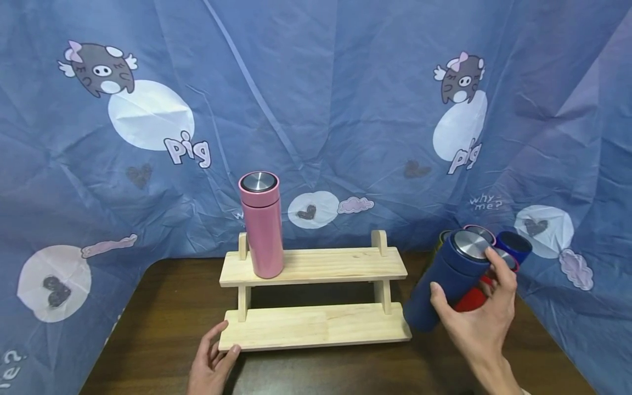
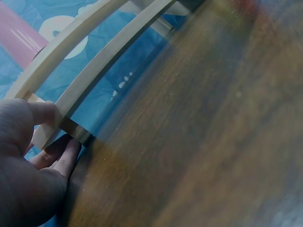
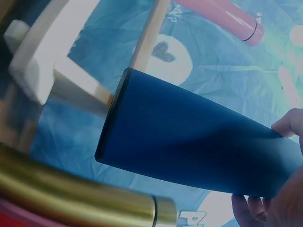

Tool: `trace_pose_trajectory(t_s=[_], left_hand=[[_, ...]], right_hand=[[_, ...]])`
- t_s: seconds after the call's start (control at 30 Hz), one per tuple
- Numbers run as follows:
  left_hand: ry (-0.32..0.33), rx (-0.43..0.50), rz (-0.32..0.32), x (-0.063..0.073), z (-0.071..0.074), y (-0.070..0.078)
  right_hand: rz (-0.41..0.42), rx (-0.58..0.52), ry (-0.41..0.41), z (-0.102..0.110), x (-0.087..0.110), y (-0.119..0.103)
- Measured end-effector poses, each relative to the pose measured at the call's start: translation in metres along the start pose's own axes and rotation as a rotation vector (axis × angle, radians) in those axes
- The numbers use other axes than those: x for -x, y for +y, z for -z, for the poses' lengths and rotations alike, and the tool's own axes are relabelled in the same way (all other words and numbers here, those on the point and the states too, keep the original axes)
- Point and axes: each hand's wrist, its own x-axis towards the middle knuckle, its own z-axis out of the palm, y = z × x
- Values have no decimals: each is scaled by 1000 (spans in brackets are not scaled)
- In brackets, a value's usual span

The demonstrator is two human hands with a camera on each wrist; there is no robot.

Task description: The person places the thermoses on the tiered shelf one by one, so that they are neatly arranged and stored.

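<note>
A dark blue thermos flask [image 1: 446, 285] with a silver-topped lid leans at a tilt in my right hand [image 1: 486, 323], which grips it near the lid. Its base hangs beside the right end of the two-tier wooden rack [image 1: 316, 326]. My left hand [image 1: 212, 356] pinches the left end of the rack's lower board, thumb on the front edge; the left wrist view shows the fingers [image 2: 68, 156] around that board end. On the upper board, at the left, a pink thermos flask [image 1: 264, 236] stands upright.
Behind the blue flask, several more flasks crowd together, partly hidden: a red one [image 1: 471, 299], one with a dark blue lid [image 1: 514, 244] and a gold one [image 3: 85, 189]. The brown table [image 1: 163, 296] meets a blue printed cloth [image 1: 316, 109] at its back and sides.
</note>
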Motion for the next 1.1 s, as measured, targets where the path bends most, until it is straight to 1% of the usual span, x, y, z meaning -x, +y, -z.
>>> trace_pose_trajectory(t_s=[0.1, 0.13, 0.2, 0.3, 0.43, 0.6, 0.7, 0.87, 1.0, 1.1], left_hand=[[7, 4, -7, -6, 3, -19], [4, 11, -20, -7, 4, -26], [4, 9, -21, -11, 6, -39], [4, 23, -33, -12, 6, -44], [7, 35, -53, -13, 8, -48], [20, -6, -24, -13, 8, -48], [23, -39, -12, -12, 8, -45], [25, -46, 0, -12, 6, -41], [34, -56, 10, -12, 6, -40], [34, -41, 12, -12, 7, -43]], right_hand=[[0, -10, -18, -5, -2, -4], [4, -17, -20, -6, -2, -5], [19, -32, -29, -9, -3, -9], [44, -57, -46, -14, -6, -13], [65, -92, -81, -21, -10, -18], [83, -123, -113, -30, -16, -23], [89, -116, -131, -36, -19, -26], [99, -109, -150, -44, -22, -30], [85, -110, -165, -51, -24, -33], [60, -110, -174, -56, -25, -35]])
